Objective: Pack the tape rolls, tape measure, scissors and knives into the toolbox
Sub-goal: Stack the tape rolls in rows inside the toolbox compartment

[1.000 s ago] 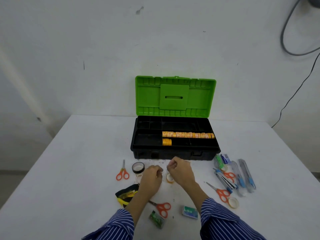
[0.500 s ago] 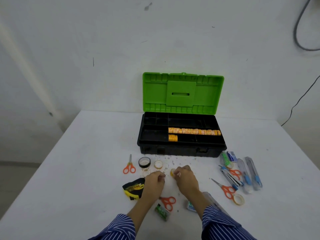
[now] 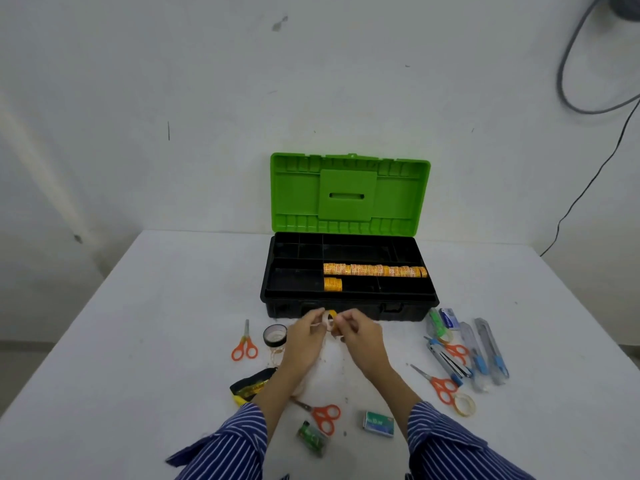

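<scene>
Small tape roll in hand, toolbox open ahead.
My left hand [image 3: 304, 336] and right hand [image 3: 356, 332] both pinch one tape roll [image 3: 329, 322] above the tabletop [image 3: 156, 306], just before the toolbox [image 3: 349, 308]. Risk: a loose pinch drops it short.

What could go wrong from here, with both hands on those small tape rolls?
1. Both hands, left and right, pinch small tape rolls above the table, short of the toolbox; one could slip and roll away.
2. The front slot already holds a yellow roll; a careless drop could land in the wrong slot.
3. Scissors lie open-side near the left sleeve, which may snag them.
</scene>
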